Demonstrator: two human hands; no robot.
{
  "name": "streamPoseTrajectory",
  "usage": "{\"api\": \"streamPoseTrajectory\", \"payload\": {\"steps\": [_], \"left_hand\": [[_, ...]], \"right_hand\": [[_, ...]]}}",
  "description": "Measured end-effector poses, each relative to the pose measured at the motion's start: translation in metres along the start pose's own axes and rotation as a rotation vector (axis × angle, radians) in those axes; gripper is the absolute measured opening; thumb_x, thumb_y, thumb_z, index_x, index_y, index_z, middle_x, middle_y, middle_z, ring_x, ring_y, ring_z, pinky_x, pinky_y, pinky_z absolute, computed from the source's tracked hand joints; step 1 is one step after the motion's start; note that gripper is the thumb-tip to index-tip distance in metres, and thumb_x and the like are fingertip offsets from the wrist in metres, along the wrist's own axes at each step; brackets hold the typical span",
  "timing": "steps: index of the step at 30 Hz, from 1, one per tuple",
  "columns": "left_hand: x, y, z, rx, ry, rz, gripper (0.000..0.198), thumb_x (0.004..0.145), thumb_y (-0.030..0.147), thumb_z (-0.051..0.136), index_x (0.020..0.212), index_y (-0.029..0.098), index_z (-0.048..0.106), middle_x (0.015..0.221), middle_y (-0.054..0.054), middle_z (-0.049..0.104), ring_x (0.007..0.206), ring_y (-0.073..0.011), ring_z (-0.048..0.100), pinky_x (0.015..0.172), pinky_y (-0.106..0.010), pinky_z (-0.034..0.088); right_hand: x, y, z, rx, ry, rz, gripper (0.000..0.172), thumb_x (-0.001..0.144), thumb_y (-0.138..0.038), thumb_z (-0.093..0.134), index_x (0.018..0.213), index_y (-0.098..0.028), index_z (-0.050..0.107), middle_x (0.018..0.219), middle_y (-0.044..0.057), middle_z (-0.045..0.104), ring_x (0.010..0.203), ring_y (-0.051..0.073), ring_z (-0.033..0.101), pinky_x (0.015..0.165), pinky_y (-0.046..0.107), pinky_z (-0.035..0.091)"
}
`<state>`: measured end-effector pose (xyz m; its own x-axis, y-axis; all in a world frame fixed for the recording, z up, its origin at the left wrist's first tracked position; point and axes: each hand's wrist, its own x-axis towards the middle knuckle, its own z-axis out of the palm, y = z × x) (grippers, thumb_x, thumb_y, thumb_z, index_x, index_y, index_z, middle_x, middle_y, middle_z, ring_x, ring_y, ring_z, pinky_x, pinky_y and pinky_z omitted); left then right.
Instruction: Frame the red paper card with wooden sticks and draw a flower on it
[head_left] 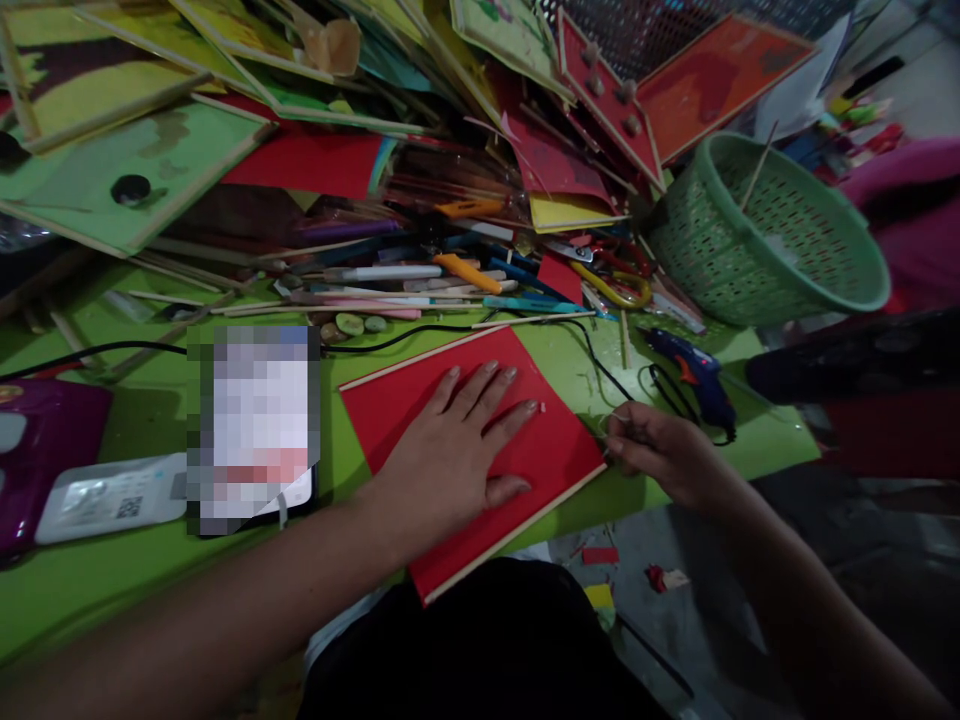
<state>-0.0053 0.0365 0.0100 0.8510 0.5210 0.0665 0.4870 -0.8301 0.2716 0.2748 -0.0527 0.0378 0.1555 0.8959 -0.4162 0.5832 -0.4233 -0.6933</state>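
Observation:
My left hand [457,450] lies flat with fingers spread on a red board [517,370]. Pale wooden sticks edge the board along its far left side and its near side, and a small whitish bit rests by my index fingertip. Just off the board's right corner, my right hand [649,445] is closed in a pinch. A thin pale strand [602,425] shows at its fingertips; what else the fingers may hold is hidden. Behind that hand a blue glue gun [694,375] with an orange trigger lies on the green table [765,430].
A blurred-out phone [259,420] and a purple device [52,440] stand left. Pens, sticks and scissors [622,285] spread behind the board. Framed coloured panels [135,180] pile up at the back. A green basket [765,230] stands back right; a black cord [420,335] crosses the table.

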Motion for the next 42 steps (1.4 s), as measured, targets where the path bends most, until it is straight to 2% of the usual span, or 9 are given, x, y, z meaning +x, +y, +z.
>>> {"api": "streamPoseTrajectory", "payload": {"steps": [10, 16, 21, 23, 28, 32, 35, 38, 42], "left_hand": [[-0.001, 0.001, 0.001, 0.019, 0.003, -0.006, 0.073, 0.095, 0.068, 0.031, 0.157, 0.029, 0.031, 0.169, -0.009, 0.019, 0.156, -0.0302, 0.019, 0.126, -0.054, 0.019], [-0.001, 0.001, 0.0, 0.021, -0.002, -0.009, 0.072, 0.095, 0.068, 0.032, 0.157, 0.031, 0.031, 0.169, -0.008, 0.019, 0.156, -0.0295, 0.02, 0.126, -0.054, 0.02], [-0.001, 0.0, 0.002, 0.031, 0.02, -0.002, 0.072, 0.095, 0.068, 0.034, 0.157, 0.03, 0.032, 0.169, -0.009, 0.02, 0.156, -0.0298, 0.021, 0.125, -0.054, 0.02], [-0.001, 0.0, 0.003, 0.035, 0.027, 0.002, 0.072, 0.095, 0.068, 0.032, 0.156, 0.03, 0.032, 0.169, -0.009, 0.021, 0.156, -0.0299, 0.022, 0.125, -0.054, 0.02], [-0.001, 0.0, 0.003, 0.03, 0.018, -0.008, 0.072, 0.095, 0.068, 0.031, 0.156, 0.031, 0.033, 0.169, -0.009, 0.02, 0.156, -0.0298, 0.02, 0.125, -0.055, 0.019], [-0.002, -0.001, 0.0, -0.003, 0.02, 0.012, 0.062, 0.096, 0.065, 0.034, 0.154, 0.042, 0.034, 0.17, -0.006, 0.019, 0.156, -0.0293, 0.021, 0.124, -0.055, 0.021], [-0.003, -0.001, 0.0, -0.014, 0.05, 0.039, 0.054, 0.098, 0.06, 0.038, 0.151, 0.054, 0.031, 0.17, -0.002, 0.02, 0.156, -0.0307, 0.02, 0.122, -0.058, 0.022], [-0.004, 0.0, 0.001, -0.018, 0.06, 0.064, 0.054, 0.099, 0.055, 0.038, 0.151, 0.058, 0.022, 0.169, -0.001, 0.023, 0.156, -0.0334, 0.021, 0.12, -0.064, 0.023], [-0.004, 0.002, 0.001, -0.018, 0.04, 0.077, 0.051, 0.1, 0.054, 0.035, 0.15, 0.059, 0.023, 0.168, -0.001, 0.025, 0.155, -0.0337, 0.023, 0.118, -0.069, 0.022]], "right_hand": [[0.001, -0.002, -0.003, 0.226, -0.011, 0.074, 0.031, 0.077, -0.044, 0.076, 0.078, -0.02, 0.057, 0.06, -0.002, 0.06, 0.053, 0.011, 0.055, 0.054, 0.024, 0.042], [0.003, 0.005, -0.007, 0.292, -0.011, 0.055, 0.025, 0.082, -0.041, 0.073, 0.08, -0.021, 0.058, 0.063, 0.0, 0.064, 0.054, 0.011, 0.054, 0.054, 0.025, 0.039], [0.003, 0.01, -0.008, 0.368, 0.024, 0.027, 0.023, 0.086, -0.041, 0.07, 0.081, -0.022, 0.058, 0.067, 0.001, 0.065, 0.055, 0.014, 0.053, 0.057, 0.028, 0.042], [0.002, 0.008, -0.006, 0.4, 0.036, 0.0, 0.023, 0.086, -0.041, 0.07, 0.08, -0.023, 0.058, 0.072, 0.002, 0.067, 0.055, 0.014, 0.053, 0.059, 0.029, 0.043], [0.0, 0.001, -0.001, 0.501, 0.049, -0.05, 0.02, 0.085, -0.038, 0.07, 0.08, -0.022, 0.059, 0.103, 0.008, 0.073, 0.062, 0.014, 0.058, 0.062, 0.032, 0.047], [0.004, -0.004, 0.003, 0.608, 0.043, -0.073, 0.02, 0.083, -0.037, 0.071, 0.078, -0.023, 0.057, 0.102, 0.006, 0.072, 0.059, 0.013, 0.058, 0.061, 0.032, 0.046], [0.007, -0.011, 0.004, 0.604, 0.039, -0.064, 0.024, 0.081, -0.04, 0.072, 0.077, -0.023, 0.054, 0.098, 0.006, 0.073, 0.049, 0.011, 0.048, 0.051, 0.03, 0.039], [0.009, -0.018, 0.004, 0.584, 0.042, -0.051, 0.029, 0.079, -0.044, 0.072, 0.078, -0.024, 0.051, 0.091, 0.005, 0.072, 0.043, 0.009, 0.041, 0.046, 0.029, 0.033], [0.013, -0.019, 0.004, 0.56, 0.033, -0.049, 0.027, 0.08, -0.043, 0.071, 0.078, -0.024, 0.051, 0.085, 0.003, 0.068, 0.047, 0.011, 0.047, 0.048, 0.03, 0.037]]}}
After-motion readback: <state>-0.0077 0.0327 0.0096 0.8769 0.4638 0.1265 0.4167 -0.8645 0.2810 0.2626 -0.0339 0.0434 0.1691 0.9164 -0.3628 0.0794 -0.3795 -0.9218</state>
